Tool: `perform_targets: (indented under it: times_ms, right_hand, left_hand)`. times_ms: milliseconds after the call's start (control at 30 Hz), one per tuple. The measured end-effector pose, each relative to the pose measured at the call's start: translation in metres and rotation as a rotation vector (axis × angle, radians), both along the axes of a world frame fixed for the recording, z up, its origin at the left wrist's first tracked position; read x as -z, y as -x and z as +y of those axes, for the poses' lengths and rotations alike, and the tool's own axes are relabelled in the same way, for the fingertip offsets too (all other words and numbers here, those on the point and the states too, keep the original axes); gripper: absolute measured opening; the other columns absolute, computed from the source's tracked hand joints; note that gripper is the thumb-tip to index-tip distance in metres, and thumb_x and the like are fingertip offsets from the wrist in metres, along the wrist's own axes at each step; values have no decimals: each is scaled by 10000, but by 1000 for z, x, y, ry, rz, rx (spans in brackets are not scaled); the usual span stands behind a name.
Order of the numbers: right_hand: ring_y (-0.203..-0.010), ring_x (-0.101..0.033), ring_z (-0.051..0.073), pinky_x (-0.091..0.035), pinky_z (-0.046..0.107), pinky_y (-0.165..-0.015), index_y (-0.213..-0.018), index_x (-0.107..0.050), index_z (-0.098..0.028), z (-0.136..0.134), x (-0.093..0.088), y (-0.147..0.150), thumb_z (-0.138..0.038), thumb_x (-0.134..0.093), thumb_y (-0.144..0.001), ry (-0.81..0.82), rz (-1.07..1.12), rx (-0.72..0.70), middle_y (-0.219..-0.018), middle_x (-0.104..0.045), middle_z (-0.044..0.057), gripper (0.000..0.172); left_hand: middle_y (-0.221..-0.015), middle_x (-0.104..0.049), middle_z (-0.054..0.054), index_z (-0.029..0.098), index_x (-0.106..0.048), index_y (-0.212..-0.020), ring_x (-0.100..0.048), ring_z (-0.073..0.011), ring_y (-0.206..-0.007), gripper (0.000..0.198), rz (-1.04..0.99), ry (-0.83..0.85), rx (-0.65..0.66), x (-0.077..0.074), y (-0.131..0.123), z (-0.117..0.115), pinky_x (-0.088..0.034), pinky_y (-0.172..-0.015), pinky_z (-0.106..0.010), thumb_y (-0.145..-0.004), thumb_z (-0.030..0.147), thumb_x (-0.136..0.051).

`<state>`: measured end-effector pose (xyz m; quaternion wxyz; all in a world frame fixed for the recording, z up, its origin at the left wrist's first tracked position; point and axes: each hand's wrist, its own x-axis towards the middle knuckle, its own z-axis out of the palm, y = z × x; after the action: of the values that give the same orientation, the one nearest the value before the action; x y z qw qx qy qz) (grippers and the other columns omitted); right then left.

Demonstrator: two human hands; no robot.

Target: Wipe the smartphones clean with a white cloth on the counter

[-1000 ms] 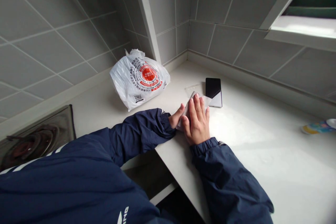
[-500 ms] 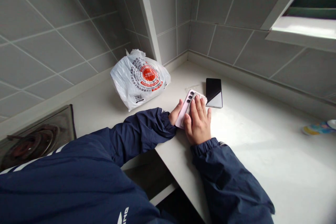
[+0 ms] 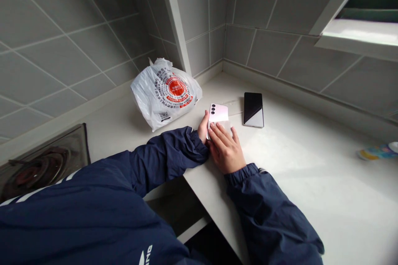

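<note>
Nearest to me are the front and sleeves of my navy jacket [image 3: 93,198], with white stripes at the left side and part of a white logo at the bottom. Past my chest, below the edge of the white table [image 3: 298,169], is a dark opening [image 3: 177,203] with a pale shelf board.

At the near edge of the table, my left fingers [image 3: 203,124] are closed on a pink phone [image 3: 221,110], the thumb lying along its left side; the others are hidden beneath. The phone's back faces up, its three dark camera lenses at the far left corner. My right fingers [image 3: 221,133] lie nearly straight over a thin whitish cloth [image 3: 226,125] covering the phone's lower part, the little finger apart from the others.

Just beyond the pink phone is a clear piece [image 3: 235,108], too faint to make out well. To its right lies a black phone [image 3: 253,109], screen up, catching a pale reflection.

Far left is a gas stove [image 3: 46,161]; far right, a blurred colourful bottle [image 3: 377,150]. Further back, a white plastic bag [image 3: 166,93] with a red circular print sits near the grey tiled walls [image 3: 56,41]. A window [image 3: 370,0] shows at upper right.
</note>
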<state>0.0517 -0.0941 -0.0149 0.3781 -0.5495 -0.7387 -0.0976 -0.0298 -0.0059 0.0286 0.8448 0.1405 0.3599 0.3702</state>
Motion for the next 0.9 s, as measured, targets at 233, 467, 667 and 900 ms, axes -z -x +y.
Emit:
perform_targets:
  times_ms: [233, 467, 667, 900]
  right_hand:
    - [-1382, -540, 182, -231, 400, -1258, -1322, -634, -214, 2, 4, -5, -224, -549, -1005, -36, -25, -14, -1429, -619, 51, 329]
    - [-1404, -517, 192, -235, 398, -1252, -1362, -612, -213, 2, 4, -6, -294, -566, -1007, -30, -18, -33, -1442, -608, 70, 368]
    - [-1453, -452, 196, -190, 424, -1264, -1447, -532, -222, 3, 3, -8, -232, -491, -1029, 44, -30, -63, -1501, -551, 75, 420]
    - [-1528, -319, 208, -137, 469, -1275, -1517, -428, -172, 0, 3, -11, -49, -440, -902, 140, -41, -132, -1597, -427, 81, 627]
  left_hand:
    - [-747, -722, -128, 81, -732, -968, -712, -257, -997, 699, 7, 10, 77, -1, 1, -3, -396, -1129, -315, -1022, 621, -291]
    - [-644, -672, -92, 79, -714, -914, -643, -145, -554, 705, 6, 57, 140, -1, 6, -1, -543, -686, -231, -1010, 644, -303]
    - [-617, -655, -95, 61, -706, -962, -643, -157, -529, 704, -26, 79, 132, 2, 7, 4, -519, -564, -229, -1006, 642, -311]
    - [-690, -692, -95, 83, -698, -922, -685, -166, -634, 645, -103, 38, 115, 22, 8, 10, -550, -729, -251, -980, 656, -408]
